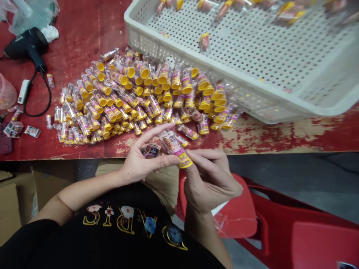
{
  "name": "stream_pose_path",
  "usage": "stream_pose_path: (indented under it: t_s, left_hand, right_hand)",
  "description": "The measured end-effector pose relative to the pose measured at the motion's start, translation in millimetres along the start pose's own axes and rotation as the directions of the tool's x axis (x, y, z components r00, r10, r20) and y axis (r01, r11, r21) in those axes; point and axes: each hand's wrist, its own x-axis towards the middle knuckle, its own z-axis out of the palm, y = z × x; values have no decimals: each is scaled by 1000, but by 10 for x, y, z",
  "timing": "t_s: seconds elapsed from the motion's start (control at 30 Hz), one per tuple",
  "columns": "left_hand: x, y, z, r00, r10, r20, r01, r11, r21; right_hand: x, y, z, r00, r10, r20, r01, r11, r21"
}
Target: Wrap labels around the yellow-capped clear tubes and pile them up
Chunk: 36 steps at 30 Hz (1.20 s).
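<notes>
A small clear tube with a yellow cap and a printed label (176,149) is held between both hands above the table's front edge. My left hand (143,157) has its thumb against the tube, and a dark printed wrapper or label bundle (151,150) sits in its palm. The thumb and fingers of my right hand (209,179) pinch the tube near its yellow cap. Just beyond my hands, a large pile of similar yellow-capped tubes (126,101) spreads over the red table (84,26). One tube (187,132) lies at the pile's near edge.
A white perforated tray (224,67) holding some tubes stands at the back right. On the left are a black heat gun or dryer (30,45) with its cord, a pink basket (6,91), and loose labels (32,131). A red chair (238,216) stands at lower right.
</notes>
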Motion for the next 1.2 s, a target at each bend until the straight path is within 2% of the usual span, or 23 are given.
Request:
stream_pose_path:
  t_s: [0.2, 0.3, 0.4, 0.5, 0.6, 0.67, 0.77, 0.93, 1.0, 1.1, 1.2]
  left_hand:
    - [0, -20, 0, 999, -10, -36, 12, 999, 52]
    - [56, -22, 25, 999, -28, -45, 30, 999, 38]
    - [168, -43, 64, 996, -69, -54, 66, 996, -57]
    - [293, -88, 70, 979, -170, -114, 139, 962, -235]
    - [368, -115, 23, 925, -325, -198, 215, 876, -432]
    - [377, -110, -28, 888, -405, -217, 252, 824, -508]
    - [354, -95, -106, 867, -449, -217, 275, 794, -542]
    - [340, -140, -135, 872, -434, -226, 270, 812, -518]
    - [355, -162, -107, 882, -425, -206, 281, 822, -495]
    - [384, -159, -62, 885, -433, -174, 317, 831, -457]
    - [401, -132, -50, 881, -434, -191, 333, 853, -401]
  right_hand:
    - [26, 11, 21, 1000, -7, -13, 7, 1000, -24]
    - [31, 24, 33, 999, 48, 2, -48, 999, 12]
    - [70, 152, 71, 991, 136, -13, -135, 989, 58]
    - [253, 416, 129, 974, 186, -127, -180, 982, 60]
    - [581, 698, 134, 935, 132, -329, -147, 989, -21]
    - [783, 844, 57, 905, 78, -419, -141, 982, -123]
    - [902, 1040, -190, 863, 4, -505, -165, 947, -275]
    - [662, 1484, -641, 809, -87, -582, -269, 824, -498]
    - [546, 1638, -729, 814, -97, -572, -275, 804, -527]
    - [515, 1713, -784, 889, -66, -453, -212, 817, -536]
    - [844, 1610, -845, 927, -114, -357, -110, 828, -550]
